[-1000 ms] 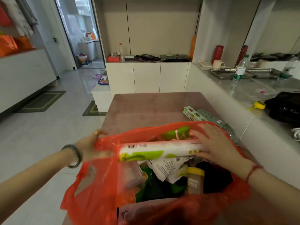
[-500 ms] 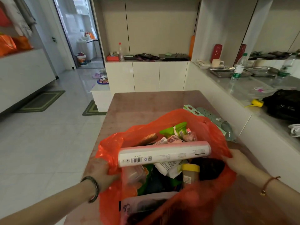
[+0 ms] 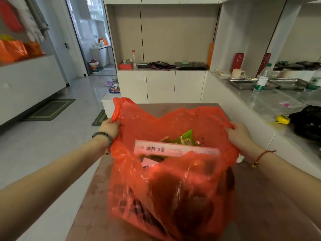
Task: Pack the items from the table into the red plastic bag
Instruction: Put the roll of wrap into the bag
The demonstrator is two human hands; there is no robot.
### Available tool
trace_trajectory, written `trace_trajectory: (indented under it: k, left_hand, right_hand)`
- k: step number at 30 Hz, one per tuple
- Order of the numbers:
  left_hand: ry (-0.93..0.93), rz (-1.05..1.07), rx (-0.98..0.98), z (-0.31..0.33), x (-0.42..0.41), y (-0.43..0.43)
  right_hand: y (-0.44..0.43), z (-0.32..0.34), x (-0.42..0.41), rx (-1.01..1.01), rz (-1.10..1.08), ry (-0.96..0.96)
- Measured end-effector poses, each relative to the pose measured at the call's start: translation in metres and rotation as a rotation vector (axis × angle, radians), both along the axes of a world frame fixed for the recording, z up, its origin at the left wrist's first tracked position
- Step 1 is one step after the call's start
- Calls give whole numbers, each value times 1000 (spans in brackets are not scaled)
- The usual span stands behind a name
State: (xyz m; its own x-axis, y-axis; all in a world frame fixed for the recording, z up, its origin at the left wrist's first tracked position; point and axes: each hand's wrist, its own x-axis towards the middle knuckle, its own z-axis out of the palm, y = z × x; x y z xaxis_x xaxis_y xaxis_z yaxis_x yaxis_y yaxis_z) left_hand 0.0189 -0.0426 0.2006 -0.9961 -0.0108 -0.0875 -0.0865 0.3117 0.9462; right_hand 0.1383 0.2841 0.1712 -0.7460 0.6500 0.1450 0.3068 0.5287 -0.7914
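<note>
We now grip the thin red plastic bag [image 3: 173, 180] by both handles, left hand [image 3: 110, 127] and right hand [image 3: 238, 134] closed on them, pulled higher and wider than before above the brown table [image 3: 271, 206]; the long white box [image 3: 175, 150] sits deeper inside.
</note>
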Motion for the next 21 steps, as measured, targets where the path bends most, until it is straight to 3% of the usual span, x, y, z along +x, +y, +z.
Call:
trace_trajectory:
  k: [8,14,17,21]
  left_hand:
    - [55,45,84,29,-59,24]
    - [139,131,171,17,-92,17]
    - [86,99,157,0,-97,2]
    - [-72,38,8,-16,-88,-12]
  right_hand:
    - [34,24,-59,-144,12,130]
    - [37,27,-92,-163,153,221]
    - [36,23,-104,-189,197,160]
    - [51,3,-108,-373,277,10]
